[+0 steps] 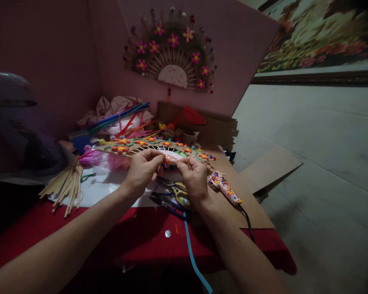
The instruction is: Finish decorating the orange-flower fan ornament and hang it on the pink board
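Note:
My left hand (146,168) and my right hand (194,178) are raised over the table, close together. Between their pinched fingertips runs a thin orange strand (171,158), looped or twisted; its exact kind is too small to tell. Just behind the fingers lies a decorated fan (141,143) with orange flowers, a green wavy line and bead-tipped sticks. My hands hide part of its pale centre. Below my right hand are gold-handled scissors (181,195) and blue-handled pliers (168,204). A flower-patterned glue gun (225,188) rests on cardboard to the right.
Wooden sticks (64,188) fan out at the left. A blue strip (193,253) hangs over the front edge of the red tablecloth (122,241). Colourful pipe cleaners (119,118) and cloth pile up behind. A pink-flowered fan (173,53) stands at the back.

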`<action>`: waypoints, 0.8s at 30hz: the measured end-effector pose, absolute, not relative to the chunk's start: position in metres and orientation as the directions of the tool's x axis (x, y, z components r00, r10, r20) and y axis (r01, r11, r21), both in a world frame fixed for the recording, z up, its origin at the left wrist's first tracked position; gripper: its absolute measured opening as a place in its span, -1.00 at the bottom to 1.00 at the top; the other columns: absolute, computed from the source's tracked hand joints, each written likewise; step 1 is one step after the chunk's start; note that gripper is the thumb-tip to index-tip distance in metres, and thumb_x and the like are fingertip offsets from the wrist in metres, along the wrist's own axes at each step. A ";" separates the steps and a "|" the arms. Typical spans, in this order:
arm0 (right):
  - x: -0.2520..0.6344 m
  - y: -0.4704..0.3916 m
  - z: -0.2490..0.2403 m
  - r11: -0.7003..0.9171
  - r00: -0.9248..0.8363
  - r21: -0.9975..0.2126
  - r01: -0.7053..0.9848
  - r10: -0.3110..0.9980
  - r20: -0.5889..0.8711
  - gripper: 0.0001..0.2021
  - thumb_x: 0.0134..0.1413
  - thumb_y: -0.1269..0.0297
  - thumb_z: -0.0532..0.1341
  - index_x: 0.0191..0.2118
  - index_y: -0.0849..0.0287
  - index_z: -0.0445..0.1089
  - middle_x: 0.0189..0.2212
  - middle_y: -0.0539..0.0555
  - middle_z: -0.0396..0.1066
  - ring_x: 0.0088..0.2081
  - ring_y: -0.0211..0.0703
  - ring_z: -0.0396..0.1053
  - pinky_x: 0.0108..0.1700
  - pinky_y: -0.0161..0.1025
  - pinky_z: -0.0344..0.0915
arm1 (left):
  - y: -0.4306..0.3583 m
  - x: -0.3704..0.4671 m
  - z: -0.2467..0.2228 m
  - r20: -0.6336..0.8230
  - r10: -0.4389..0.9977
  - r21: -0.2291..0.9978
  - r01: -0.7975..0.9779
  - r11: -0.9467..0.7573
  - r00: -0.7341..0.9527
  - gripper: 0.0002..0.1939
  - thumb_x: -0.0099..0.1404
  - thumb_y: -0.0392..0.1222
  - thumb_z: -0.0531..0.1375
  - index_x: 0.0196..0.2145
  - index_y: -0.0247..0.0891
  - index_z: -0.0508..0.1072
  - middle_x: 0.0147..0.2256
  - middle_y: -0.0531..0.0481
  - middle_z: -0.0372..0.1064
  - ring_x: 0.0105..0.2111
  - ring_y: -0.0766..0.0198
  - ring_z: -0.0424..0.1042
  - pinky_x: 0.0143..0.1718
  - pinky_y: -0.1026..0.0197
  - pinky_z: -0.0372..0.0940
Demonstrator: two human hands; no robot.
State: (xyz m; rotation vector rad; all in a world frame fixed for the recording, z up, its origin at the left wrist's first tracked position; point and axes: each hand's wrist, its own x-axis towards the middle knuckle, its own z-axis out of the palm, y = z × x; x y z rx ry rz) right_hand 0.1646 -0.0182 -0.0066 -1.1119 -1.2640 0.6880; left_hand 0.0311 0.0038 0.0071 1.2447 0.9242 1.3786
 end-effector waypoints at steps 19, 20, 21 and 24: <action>0.161 -0.019 -0.003 0.297 0.144 -0.954 0.047 0.943 0.301 -0.77 -0.16 0.13 0.27 -0.49 0.23 0.41 -0.67 -0.10 0.27 -0.60 -0.35 0.15 -0.52 -0.35 0.12 | -0.004 0.035 0.009 0.269 0.951 0.962 -0.097 -0.256 0.155 -0.85 0.03 -0.16 0.25 -0.53 -0.31 0.43 -0.70 0.12 0.27 -0.73 0.46 0.16 -0.72 0.37 0.02; 0.161 -0.018 -0.003 0.287 0.135 -0.957 0.046 0.947 0.291 -0.77 -0.17 0.14 0.28 -0.49 0.24 0.42 -0.66 -0.08 0.29 -0.60 -0.34 0.16 -0.51 -0.35 0.13 | -0.004 0.035 0.008 0.280 0.947 0.959 -0.087 -0.269 0.156 -0.85 0.03 -0.16 0.25 -0.53 -0.31 0.43 -0.70 0.12 0.27 -0.73 0.46 0.15 -0.72 0.37 0.02; 0.161 -0.018 -0.004 0.284 0.136 -0.958 0.050 0.948 0.288 -0.78 -0.18 0.15 0.28 -0.51 0.24 0.41 -0.66 -0.08 0.30 -0.60 -0.35 0.16 -0.51 -0.35 0.13 | -0.003 0.035 0.007 0.289 0.944 0.957 -0.077 -0.280 0.157 -0.85 0.03 -0.16 0.25 -0.53 -0.31 0.42 -0.70 0.12 0.27 -0.73 0.46 0.15 -0.71 0.37 0.02; 0.162 -0.016 -0.006 0.284 0.162 -0.958 0.041 0.944 0.287 -0.79 -0.20 0.16 0.29 -0.53 0.23 0.37 -0.67 -0.09 0.29 -0.61 -0.36 0.15 -0.53 -0.36 0.10 | -0.002 0.035 0.005 0.296 0.943 0.955 -0.053 -0.291 0.152 -0.84 0.04 -0.15 0.24 -0.52 -0.30 0.41 -0.70 0.13 0.26 -0.75 0.47 0.13 -0.73 0.37 0.01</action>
